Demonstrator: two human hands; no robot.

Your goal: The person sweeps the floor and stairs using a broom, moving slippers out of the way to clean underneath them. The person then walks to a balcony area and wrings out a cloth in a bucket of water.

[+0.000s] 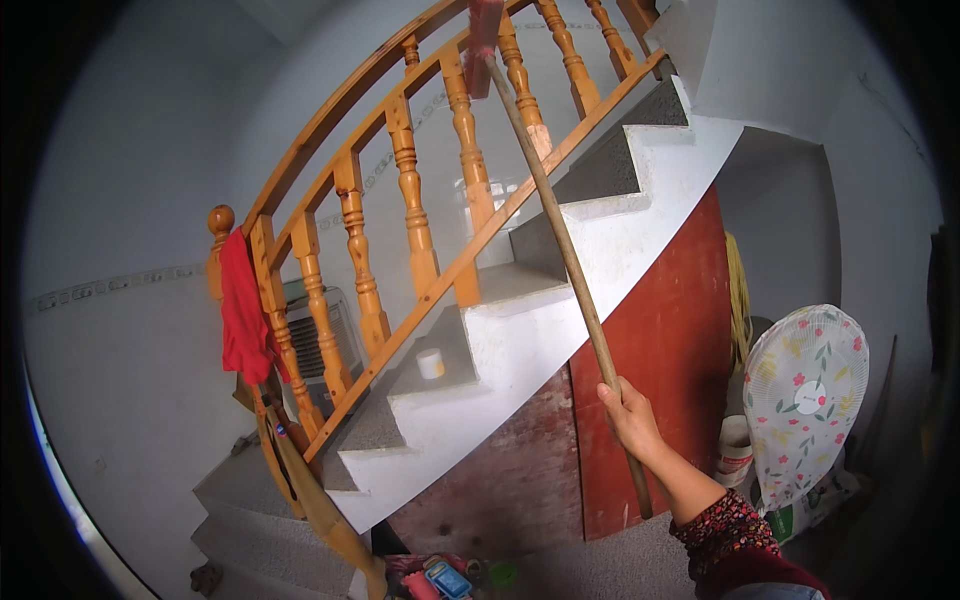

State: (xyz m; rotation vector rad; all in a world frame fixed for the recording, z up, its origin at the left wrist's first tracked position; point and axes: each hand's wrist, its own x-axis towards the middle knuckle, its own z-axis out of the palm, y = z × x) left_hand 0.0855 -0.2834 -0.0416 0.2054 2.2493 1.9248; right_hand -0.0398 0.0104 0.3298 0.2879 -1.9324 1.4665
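Note:
My right hand (631,420) is closed around the lower part of a long wooden broom handle (559,225). The handle slants up and to the left, and its short lower end sticks out below my fist. At its top is a pink head (482,49), in front of the upper balusters of a wooden stair railing (409,195); whether they touch I cannot tell. My left hand is out of view. Before me rise white-sided steps (525,315) with grey treads, and a white cup-like container (430,364) stands on one lower tread.
Red cloth (246,315) hangs on the railing's lower end, with a tan garment (307,487) below. A floral-covered fan (808,409) and a bucket (735,450) stand at right. Red boards (652,360) lean under the stairs. An air cooler (319,337) is behind the railing.

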